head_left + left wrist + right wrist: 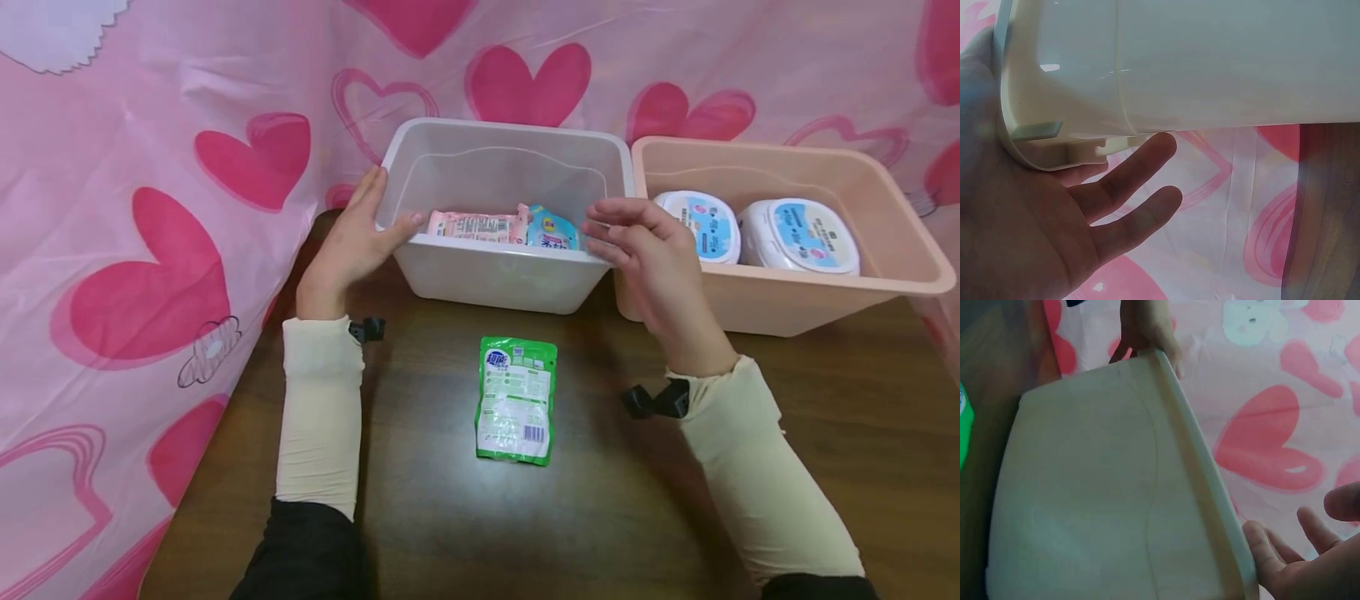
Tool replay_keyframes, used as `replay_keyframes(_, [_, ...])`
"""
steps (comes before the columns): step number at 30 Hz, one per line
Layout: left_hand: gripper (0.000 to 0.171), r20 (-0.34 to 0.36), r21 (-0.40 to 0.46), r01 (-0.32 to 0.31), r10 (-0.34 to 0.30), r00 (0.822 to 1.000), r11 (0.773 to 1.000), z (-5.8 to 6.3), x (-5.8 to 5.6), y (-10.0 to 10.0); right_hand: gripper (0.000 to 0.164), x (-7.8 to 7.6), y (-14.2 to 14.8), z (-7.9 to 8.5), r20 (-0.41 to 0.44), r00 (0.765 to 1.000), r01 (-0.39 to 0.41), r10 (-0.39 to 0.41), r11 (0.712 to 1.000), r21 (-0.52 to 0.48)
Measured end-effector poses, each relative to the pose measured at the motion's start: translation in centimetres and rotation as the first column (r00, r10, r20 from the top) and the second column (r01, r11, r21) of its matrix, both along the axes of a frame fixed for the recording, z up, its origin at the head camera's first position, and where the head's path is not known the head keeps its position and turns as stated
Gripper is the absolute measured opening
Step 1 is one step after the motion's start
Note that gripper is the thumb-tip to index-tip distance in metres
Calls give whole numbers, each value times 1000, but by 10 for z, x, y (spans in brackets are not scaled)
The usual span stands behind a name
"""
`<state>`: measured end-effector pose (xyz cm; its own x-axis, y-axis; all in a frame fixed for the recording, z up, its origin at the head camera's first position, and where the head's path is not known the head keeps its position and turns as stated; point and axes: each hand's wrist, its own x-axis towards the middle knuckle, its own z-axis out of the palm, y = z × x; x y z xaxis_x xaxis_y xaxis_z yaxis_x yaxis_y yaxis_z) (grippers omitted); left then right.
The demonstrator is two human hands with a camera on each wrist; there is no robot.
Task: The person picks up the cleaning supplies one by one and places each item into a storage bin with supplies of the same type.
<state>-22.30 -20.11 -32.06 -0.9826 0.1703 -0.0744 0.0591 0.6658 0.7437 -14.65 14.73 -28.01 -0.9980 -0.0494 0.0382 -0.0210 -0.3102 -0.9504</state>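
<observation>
In the head view the left hand (352, 237) holds the front left corner of a white plastic bin (495, 279). Its thumb lies over the rim, and the left wrist view shows fingers (1141, 219) beneath the rim. The right hand (652, 254) is at the bin's front right corner, fingers loosely bent, with a fingertip at the rim in the right wrist view. Inside the bin lie a pink packet (476, 227) and a blue packet (551, 229), their lower parts hidden by the front wall. A green and white pouch (516, 400) lies flat on the table before the bin.
A peach bin (750, 300) stands right beside the white one, holding two white tubs with blue labels, one a lidded tub (802, 235). Pink heart-printed cloth (255, 50) hangs behind and to the left of the dark wooden table (442, 533).
</observation>
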Motion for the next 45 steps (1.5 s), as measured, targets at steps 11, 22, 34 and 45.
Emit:
replay_keyframes(11, [98,-2,-15,-1,1,1000,1000,-1,0,-2,21,44,24,-51,90,992,-109,93,976,186])
replay_keyframes(22, [98,0,-11,3,-3,1000,1000,0,-1,-1,45,60,30,-104,375,841,-387,390,918,-86])
replay_keyframes(34, [99,-19,-1,11,-11,1000,1000,-2,-2,-2,32,42,27,-122,468,797,-222,381,907,-359])
replay_keyframes(45, [98,9,13,-6,6,1000,1000,-2,-4,-1,25,51,30,-118,534,752,-301,387,922,-244])
